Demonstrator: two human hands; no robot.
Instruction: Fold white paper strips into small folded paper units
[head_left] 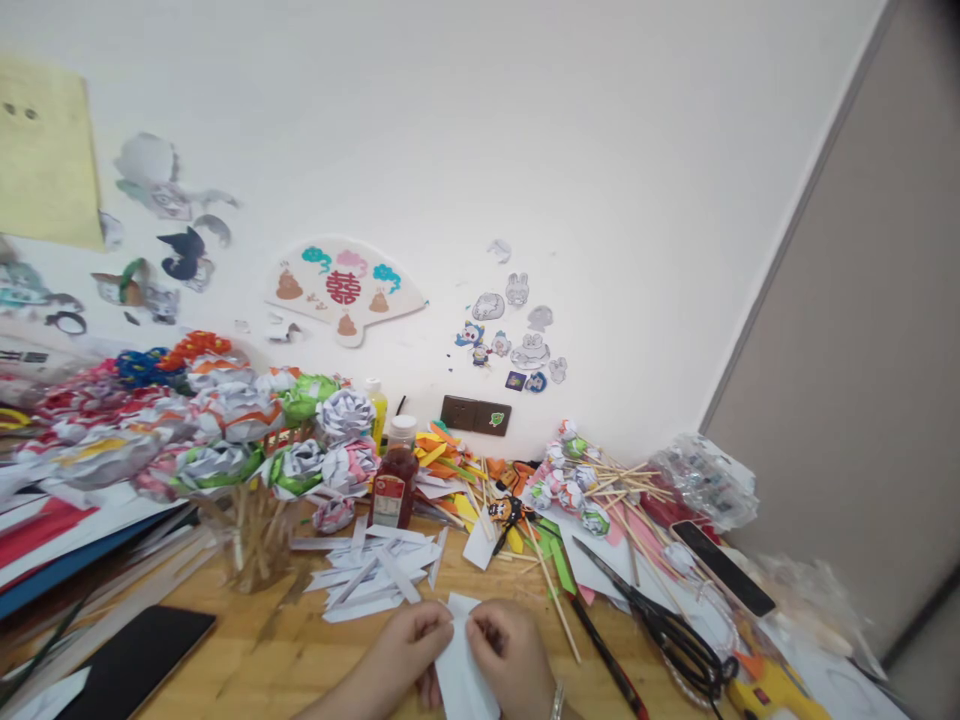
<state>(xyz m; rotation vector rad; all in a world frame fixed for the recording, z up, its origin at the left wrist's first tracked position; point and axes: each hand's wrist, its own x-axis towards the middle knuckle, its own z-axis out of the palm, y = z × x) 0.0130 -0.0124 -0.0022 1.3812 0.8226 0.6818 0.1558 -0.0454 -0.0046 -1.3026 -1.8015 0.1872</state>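
Low in the middle of the head view, a white strip of paper point(463, 668) is pinched between my two hands. My left hand point(420, 645) grips its left edge with thumb and fingers. On the right edge, my right hand point(511, 655) has its fingers curled and closed on the same paper. A bracelet circles the right wrist. Just beyond my hands lies a loose pile of cut white paper strips point(375, 575) on the wooden table point(255, 640).
Paper flowers on sticks point(247, 450) stand in a clear container at left. Behind the strips is a red bottle point(394, 480). Black scissors point(667, 625), a phone point(724, 568), a black-and-red pen point(607, 655) and a yellow tool point(776, 692) lie right. A black flat object point(142, 660) lies left.
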